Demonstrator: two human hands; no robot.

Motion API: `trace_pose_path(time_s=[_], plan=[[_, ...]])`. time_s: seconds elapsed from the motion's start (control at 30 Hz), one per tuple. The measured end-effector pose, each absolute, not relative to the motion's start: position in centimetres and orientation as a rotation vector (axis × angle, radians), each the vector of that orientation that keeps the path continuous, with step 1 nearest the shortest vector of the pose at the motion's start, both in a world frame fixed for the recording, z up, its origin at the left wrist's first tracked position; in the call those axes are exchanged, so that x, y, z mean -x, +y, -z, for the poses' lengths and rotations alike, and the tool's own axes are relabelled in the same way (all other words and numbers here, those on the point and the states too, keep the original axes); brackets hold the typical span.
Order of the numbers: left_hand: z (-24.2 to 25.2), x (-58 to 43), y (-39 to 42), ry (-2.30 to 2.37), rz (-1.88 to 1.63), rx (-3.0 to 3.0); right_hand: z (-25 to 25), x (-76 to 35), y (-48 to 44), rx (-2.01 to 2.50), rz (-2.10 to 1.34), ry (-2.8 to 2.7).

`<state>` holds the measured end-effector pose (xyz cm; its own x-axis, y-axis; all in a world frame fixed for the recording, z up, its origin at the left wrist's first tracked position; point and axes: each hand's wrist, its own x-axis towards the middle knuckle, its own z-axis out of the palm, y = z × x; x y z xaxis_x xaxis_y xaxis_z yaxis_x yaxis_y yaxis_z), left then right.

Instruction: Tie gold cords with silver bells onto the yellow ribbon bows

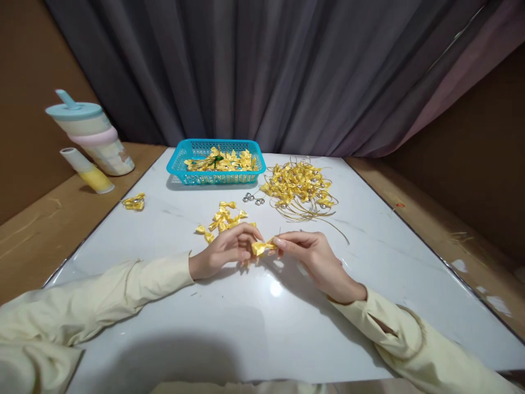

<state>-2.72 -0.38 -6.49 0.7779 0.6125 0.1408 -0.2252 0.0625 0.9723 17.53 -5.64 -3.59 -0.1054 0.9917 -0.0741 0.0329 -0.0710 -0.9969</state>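
A small yellow satin bow [262,248] is held just above the white table [197,339]. My right hand [318,260] pinches its right end between thumb and fingers. My left hand [225,251] curls around its left end, index fingertip against it and thumb close by. More yellow ribbon shows under the left fingers, partly hidden. Just beyond that hand lies a loose group of yellow bows [225,217]. Several small silver bells [254,199] sit farther back, beside a heap of yellow bows with bells and gold cords [301,186].
A blue plastic basket [174,167] with yellow bows stands at the back. To its left, off the white top, are a tumbler with a straw [92,134] and a white-and-yellow tube [88,172]. Another yellow bundle [134,202] lies near the left edge. A grey curtain [246,71] hangs behind.
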Motion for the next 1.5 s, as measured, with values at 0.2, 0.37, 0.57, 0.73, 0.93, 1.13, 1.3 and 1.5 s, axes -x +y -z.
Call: trace_pose_path(time_s=[0.2,0.37,0.57,0.73,0.93,1.13,1.3,1.5], plan=[[6.4,2.2,-0.7,0.360,-0.724,-1.438,4.3,-16.7,-5.6,0.988,-1.794,-0.949],[5.8,1.9,-1.2,0.479,-0.753,-1.478,4.3,-16.5,-5.7,0.993,-1.908,-0.967],[5.2,1.8,-0.8,0.591,-0.714,-1.428,3.5,-17.7,-5.3,1.210,-1.457,-1.243],[5.2,1.9,-0.6,0.595,-0.613,-1.428,3.0,-17.6,-5.7,1.141,-1.402,-1.284],[5.4,1.8,-0.7,0.607,-0.571,-1.451,2.8,-16.8,-6.2,1.137,-1.190,-1.446],[5.4,1.7,-0.7,0.612,-0.557,-1.466,3.2,-16.8,-6.3,1.150,-1.009,-1.570],[5.6,1.7,-0.5,0.630,-0.672,-1.670,3.2,-16.6,-6.6,1.141,-0.785,-1.730],[6.0,1.6,-0.7,0.719,-0.730,-1.693,4.0,-16.1,-7.1,1.077,-0.491,-1.877]])
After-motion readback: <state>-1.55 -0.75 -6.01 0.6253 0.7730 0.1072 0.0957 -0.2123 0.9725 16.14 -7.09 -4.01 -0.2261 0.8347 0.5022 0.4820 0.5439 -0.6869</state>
